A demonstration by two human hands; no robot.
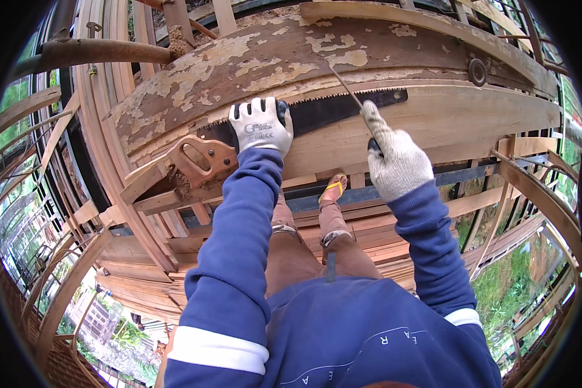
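I see a handsaw [291, 119] lying flat along a pale wooden plank [433, 123], its dark blade running left to right with the teeth facing the far side and its brown wooden handle at the left end, jutting past the plank's corner. A thin metal file [346, 87] rests slanted across the toothed edge near the blade's middle, tip pointing up and away. The plank is clean, light timber set beneath a beam.

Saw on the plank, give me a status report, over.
Left hand pressed flat on saw blade. Right hand gripping thin file at the teeth. Wooden handle free.
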